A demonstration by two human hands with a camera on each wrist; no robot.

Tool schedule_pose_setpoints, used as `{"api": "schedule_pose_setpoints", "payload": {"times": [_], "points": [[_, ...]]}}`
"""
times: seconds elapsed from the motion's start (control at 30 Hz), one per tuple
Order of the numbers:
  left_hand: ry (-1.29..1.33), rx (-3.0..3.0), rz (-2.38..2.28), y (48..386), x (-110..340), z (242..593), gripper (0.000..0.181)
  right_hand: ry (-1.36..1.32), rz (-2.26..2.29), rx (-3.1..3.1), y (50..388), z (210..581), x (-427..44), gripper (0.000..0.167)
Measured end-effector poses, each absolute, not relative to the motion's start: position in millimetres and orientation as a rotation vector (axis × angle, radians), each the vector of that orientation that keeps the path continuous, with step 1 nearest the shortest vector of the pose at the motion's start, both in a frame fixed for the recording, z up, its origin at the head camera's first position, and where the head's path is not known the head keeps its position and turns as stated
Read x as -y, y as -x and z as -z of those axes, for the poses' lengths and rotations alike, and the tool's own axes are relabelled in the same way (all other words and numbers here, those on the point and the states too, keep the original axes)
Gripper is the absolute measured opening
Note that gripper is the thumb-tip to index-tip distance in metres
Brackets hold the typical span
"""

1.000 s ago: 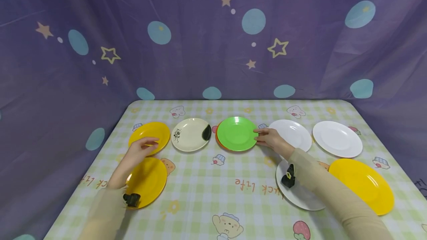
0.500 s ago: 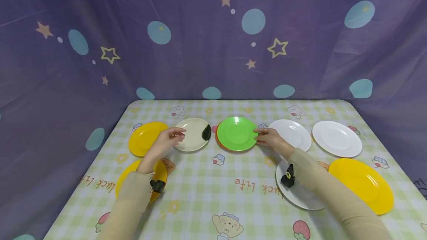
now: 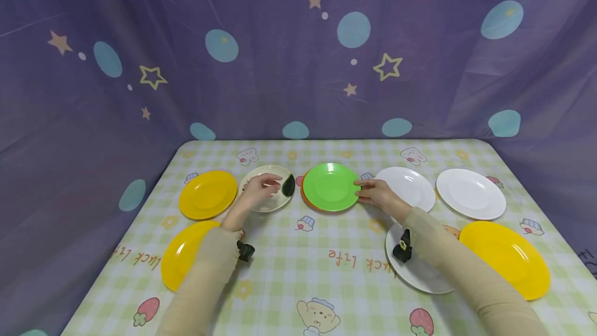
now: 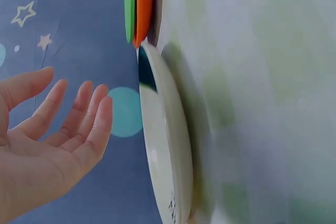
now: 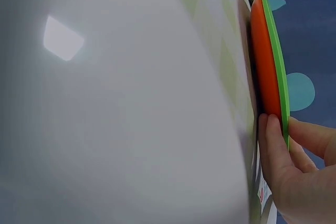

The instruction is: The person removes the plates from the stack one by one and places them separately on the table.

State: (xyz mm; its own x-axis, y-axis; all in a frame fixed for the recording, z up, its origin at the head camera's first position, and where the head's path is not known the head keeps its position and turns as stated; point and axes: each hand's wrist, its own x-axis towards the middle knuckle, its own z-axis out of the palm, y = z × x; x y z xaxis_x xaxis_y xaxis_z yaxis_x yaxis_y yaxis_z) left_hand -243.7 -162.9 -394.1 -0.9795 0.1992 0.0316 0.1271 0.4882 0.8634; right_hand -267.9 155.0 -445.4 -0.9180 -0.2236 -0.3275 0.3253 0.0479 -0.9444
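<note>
A green plate [image 3: 330,186] lies stacked on an orange plate [image 5: 265,61] at the back middle of the table. My right hand [image 3: 379,195] pinches the right edge of this stack; in the right wrist view the thumb is on the green side and fingers touch the orange one from below. Over a cream plate [image 3: 276,203] with a dark green patch, my left hand [image 3: 257,191] hovers with relaxed, slightly bent fingers. The left wrist view shows that hand apart from the cream plate, holding nothing.
Two yellow plates [image 3: 207,195] lie at the left. Right of the stack are white plates [image 3: 410,188], one partly under my right sleeve, and a large yellow plate [image 3: 506,258]. A checked cloth [image 3: 298,274] covers the table; a purple curtain [image 3: 280,92] hangs behind.
My left hand has moved right, from above the back yellow plate to above the cream plate. My right hand has stayed at the edge of the green and orange stack.
</note>
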Motion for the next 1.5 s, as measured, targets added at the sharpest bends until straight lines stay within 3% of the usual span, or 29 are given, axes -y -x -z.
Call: {"api": "schedule_pose_setpoints", "payload": {"times": [1.5], "points": [[-0.200,-2.724,-1.444,280.2,100.9,431.1,0.028,-0.093,1.911,-1.957,267.2,445.1,-155.8,0.043]]}}
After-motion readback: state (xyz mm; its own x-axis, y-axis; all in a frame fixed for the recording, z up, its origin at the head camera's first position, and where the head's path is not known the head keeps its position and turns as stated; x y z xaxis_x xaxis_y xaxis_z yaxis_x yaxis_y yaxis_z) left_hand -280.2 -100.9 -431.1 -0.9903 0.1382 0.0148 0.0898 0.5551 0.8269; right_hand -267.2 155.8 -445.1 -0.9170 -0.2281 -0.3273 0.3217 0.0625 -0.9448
